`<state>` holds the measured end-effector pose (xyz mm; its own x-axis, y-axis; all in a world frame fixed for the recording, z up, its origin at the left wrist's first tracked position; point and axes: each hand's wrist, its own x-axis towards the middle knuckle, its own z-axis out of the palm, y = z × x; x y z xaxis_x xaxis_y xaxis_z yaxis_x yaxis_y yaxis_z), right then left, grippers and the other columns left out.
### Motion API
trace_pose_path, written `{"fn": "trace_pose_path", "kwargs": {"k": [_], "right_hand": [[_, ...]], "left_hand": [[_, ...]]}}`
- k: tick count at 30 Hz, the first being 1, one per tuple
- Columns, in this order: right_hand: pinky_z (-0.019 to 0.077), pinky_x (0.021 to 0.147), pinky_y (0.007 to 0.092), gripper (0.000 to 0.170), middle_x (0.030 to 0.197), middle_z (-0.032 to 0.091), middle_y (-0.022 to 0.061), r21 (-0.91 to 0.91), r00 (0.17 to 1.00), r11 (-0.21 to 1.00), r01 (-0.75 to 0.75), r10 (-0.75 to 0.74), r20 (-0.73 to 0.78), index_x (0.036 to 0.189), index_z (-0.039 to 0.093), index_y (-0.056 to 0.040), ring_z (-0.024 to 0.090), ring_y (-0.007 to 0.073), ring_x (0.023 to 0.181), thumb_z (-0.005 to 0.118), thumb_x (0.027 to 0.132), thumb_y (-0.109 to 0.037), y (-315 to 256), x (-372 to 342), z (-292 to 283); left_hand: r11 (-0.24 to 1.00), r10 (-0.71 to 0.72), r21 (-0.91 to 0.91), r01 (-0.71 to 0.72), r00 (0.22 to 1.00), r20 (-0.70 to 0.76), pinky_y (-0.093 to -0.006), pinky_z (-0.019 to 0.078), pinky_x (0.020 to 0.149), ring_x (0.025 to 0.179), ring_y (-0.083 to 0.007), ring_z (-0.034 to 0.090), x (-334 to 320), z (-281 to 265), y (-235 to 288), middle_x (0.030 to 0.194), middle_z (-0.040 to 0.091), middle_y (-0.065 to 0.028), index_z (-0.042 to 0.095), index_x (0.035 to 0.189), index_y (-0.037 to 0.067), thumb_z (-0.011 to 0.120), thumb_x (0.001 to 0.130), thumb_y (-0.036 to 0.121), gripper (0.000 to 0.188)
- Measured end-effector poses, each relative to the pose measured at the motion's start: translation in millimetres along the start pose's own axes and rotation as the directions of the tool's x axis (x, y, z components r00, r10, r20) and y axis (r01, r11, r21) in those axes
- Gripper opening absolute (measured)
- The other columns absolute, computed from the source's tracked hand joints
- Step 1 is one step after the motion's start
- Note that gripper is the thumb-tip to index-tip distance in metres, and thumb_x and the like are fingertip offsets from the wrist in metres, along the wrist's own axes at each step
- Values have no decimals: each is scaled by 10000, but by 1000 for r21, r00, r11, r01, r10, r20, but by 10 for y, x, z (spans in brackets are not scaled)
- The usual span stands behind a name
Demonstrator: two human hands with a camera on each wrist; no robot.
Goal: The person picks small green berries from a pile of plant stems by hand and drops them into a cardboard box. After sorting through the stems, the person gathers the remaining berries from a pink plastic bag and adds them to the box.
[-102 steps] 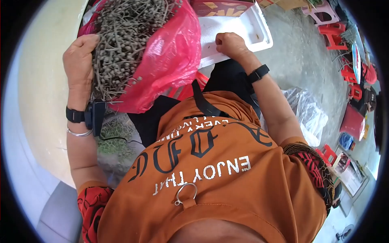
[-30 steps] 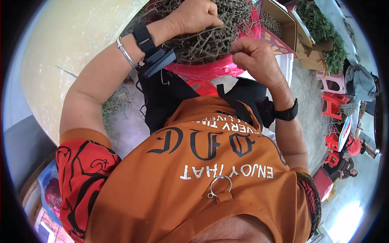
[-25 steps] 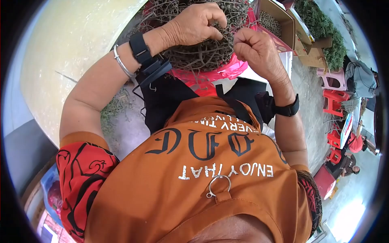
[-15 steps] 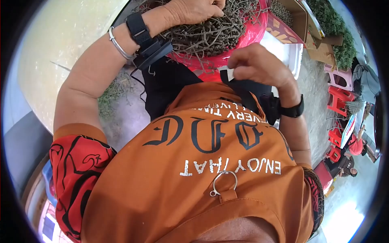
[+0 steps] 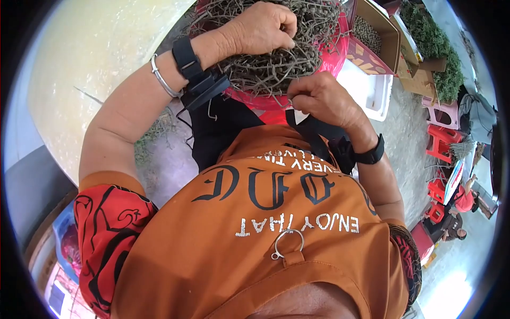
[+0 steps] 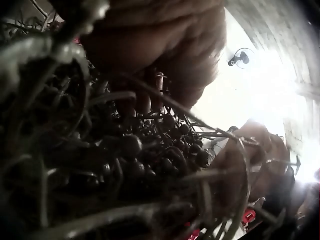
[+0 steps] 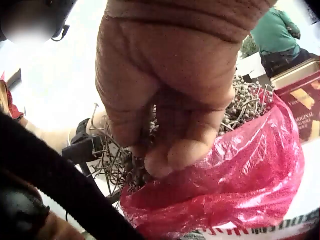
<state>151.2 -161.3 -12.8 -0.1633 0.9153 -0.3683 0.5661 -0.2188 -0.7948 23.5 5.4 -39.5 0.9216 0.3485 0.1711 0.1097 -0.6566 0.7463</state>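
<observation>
Grey-brown dried stems with small round berries (image 5: 265,69) lie heaped in a pink plastic bag (image 5: 333,58). My left hand (image 5: 260,29) lies over the heap with fingers curled down, pinching stems; close up, the left wrist view shows its fingers (image 6: 150,45) among stems and berries (image 6: 131,146). At the near right edge of the heap, my right hand (image 5: 332,103) has thumb and fingers drawn together on thin stems. The right wrist view shows its curled fingertips (image 7: 172,160) in front of the bag (image 7: 235,180), partly hiding the stems.
Right of the bag are a white foam box (image 5: 366,87) and a cardboard box with loose berries (image 5: 366,34). Beyond lie green sprigs (image 5: 433,42), a pink stool (image 5: 441,112) and red stools (image 5: 442,141). A pale tabletop (image 5: 69,95) is at left.
Since half a second ago, my right hand has moved left to the heap's near edge, and my left hand appears lower in view. Earliest, my left hand was at the bag's left side.
</observation>
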Motion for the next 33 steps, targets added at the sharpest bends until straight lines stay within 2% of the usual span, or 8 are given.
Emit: {"fn": "trace_pose_path", "kwargs": {"k": [4,7,10,12,16,20,23,33], "right_hand": [[433,551,237,65,622,564,35,69,966,989,130,-110,-233,769,603,33,519,73,590,572,742,-17,-66,-56,-11],[428,549,232,58,627,561,25,131,923,962,239,-183,-338,772,593,35,507,70,591,564,749,-10,15,-42,1],[438,549,253,55,636,566,55,194,909,944,266,-178,-377,783,590,26,530,117,589,561,748,-6,-1,-84,-59],[463,550,300,68,648,577,126,248,934,946,209,-118,-338,800,594,5,588,215,586,564,740,-8,-51,-114,-127],[466,550,321,76,652,571,118,167,903,944,285,-207,-376,805,564,-4,586,253,591,557,731,13,-55,-144,-78],[454,554,266,120,653,575,81,-80,895,932,353,-361,-262,795,561,5,559,161,570,525,701,70,42,-164,-42],[456,549,277,128,648,562,100,-143,896,927,347,-373,-242,798,548,3,565,196,565,527,693,73,44,-133,-64],[467,552,319,135,689,561,111,-345,885,893,288,-386,-260,822,525,-19,587,230,606,605,717,5,-76,-46,-71]], "left_hand": [[990,129,-40,-132,990,-65,-275,449,667,734,-179,551,-44,24,53,783,560,-43,578,758,29,697,740,174,188],[911,411,90,-402,901,-139,-303,440,696,804,-211,534,-77,-26,190,819,557,-35,581,767,49,705,735,293,275],[891,424,193,-410,905,-35,-320,430,715,796,-220,518,-83,-109,415,809,548,-38,581,765,60,697,720,353,318],[878,418,252,-407,908,9,-328,425,725,791,-225,510,-119,-119,555,803,543,-39,581,763,65,694,713,383,341],[903,294,321,-287,955,27,-339,404,743,751,-226,489,-312,2,758,794,530,-45,574,748,71,684,708,405,354],[968,198,188,-164,964,-179,-339,390,759,761,-228,489,-562,363,673,774,524,-36,568,741,66,675,726,375,327],[991,131,69,-116,951,-280,-340,388,763,753,-229,493,-650,597,569,745,519,-34,568,733,62,661,743,351,304],[998,63,-15,-67,983,-175,-348,406,730,722,-250,495,-508,349,541,711,511,-55,575,737,53,639,791,280,242]]}}
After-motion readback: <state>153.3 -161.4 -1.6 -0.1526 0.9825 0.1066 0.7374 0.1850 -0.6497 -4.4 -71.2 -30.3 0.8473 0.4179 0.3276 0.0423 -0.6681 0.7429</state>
